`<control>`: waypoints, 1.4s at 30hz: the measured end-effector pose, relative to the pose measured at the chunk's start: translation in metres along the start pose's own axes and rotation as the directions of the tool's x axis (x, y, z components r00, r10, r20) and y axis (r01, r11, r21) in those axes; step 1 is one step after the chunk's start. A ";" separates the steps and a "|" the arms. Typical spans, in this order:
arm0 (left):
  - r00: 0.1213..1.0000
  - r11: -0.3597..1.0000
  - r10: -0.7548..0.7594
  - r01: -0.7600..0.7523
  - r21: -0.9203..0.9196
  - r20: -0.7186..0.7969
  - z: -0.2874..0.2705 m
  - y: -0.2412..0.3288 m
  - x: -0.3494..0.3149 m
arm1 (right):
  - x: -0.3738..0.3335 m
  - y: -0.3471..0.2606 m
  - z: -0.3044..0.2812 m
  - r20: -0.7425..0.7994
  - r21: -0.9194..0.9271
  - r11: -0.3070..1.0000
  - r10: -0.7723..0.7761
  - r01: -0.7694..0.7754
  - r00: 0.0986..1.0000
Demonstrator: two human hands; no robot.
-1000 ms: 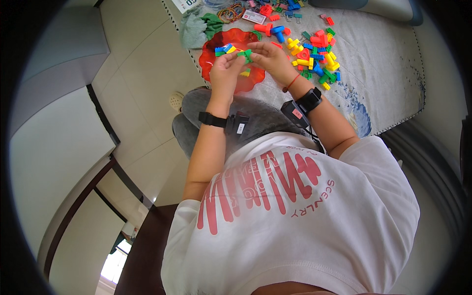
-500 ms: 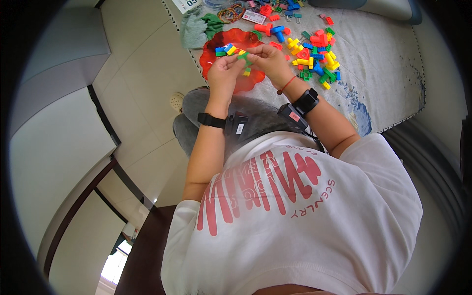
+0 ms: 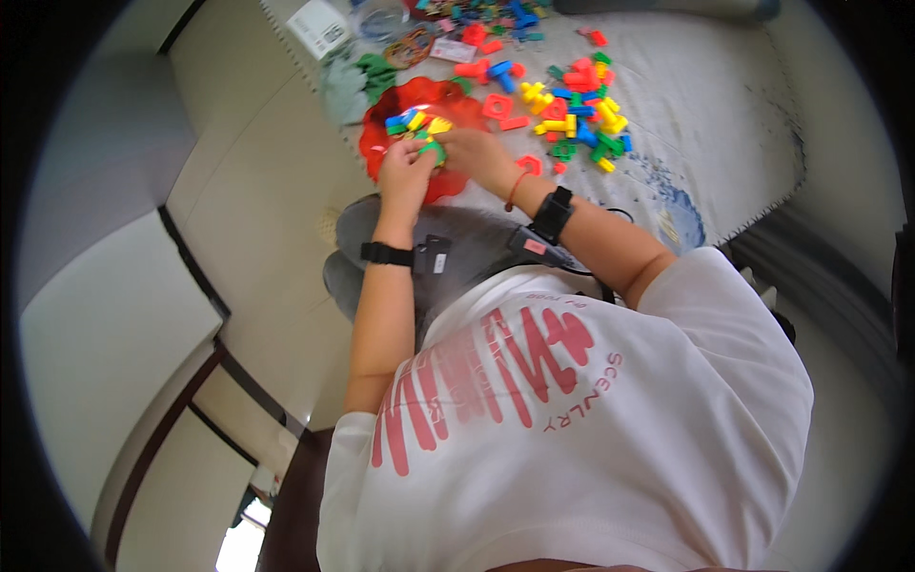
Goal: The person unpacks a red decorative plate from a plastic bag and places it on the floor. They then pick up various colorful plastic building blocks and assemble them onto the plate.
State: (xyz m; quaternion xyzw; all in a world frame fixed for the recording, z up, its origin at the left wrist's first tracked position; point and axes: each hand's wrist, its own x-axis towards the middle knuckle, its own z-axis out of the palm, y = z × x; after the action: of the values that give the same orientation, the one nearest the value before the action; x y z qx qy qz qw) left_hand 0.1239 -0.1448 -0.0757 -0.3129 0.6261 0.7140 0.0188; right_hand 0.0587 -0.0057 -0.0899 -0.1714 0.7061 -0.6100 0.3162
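In front of me at the table's near left edge is a red, scalloped plastic bowl. Over it, my left hand pinches a green plastic toy piece between thumb and fingers. Close beside that piece is my right hand, palm down and smeared by motion, so what its fingertips hold cannot be made out. A yellow piece shows just beyond the right fingertips. Blue, yellow and green blocks appear at the bowl's far left part; whether they lie in it is unclear.
Right of the bowl lies a loose pile of plastic toy nuts and bolts. A red square nut sits between pile and bowl. Farther back are green cloths, rubber bands, a white box and scattered binder clips.
My right hand has drawn slightly apart from the left and turned palm down. The left hand still grips the green piece. The whole view has shifted a little, showing more of the table's far side.
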 end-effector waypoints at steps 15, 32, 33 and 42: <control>0.961 0.894 0.274 -0.241 0.377 -0.036 0.006 -0.005 0.016 | 0.010 0.014 -0.171 -0.470 -0.857 0.269 -0.053 -0.440 0.881; 0.944 0.883 0.328 -0.318 0.346 0.030 0.025 -0.001 0.006 | 0.046 0.024 -0.172 -0.530 -0.795 0.490 -0.272 -0.359 0.803; 0.945 0.889 0.324 -0.319 0.329 0.040 0.026 -0.003 0.007 | 0.049 0.026 -0.180 -0.547 -0.802 0.483 -0.359 -0.351 0.756; 0.973 0.940 0.207 -0.226 0.254 0.096 0.030 -0.012 0.009 | 0.071 -0.009 -0.197 -0.500 -0.809 0.238 0.202 -0.538 0.842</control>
State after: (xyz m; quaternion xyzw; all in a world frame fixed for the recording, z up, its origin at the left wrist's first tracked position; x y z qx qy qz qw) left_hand 0.1094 -0.1183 -0.0902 -0.2124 0.7451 0.6322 0.0030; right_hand -0.1246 0.0959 -0.0869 -0.0535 0.9804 -0.0194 0.1888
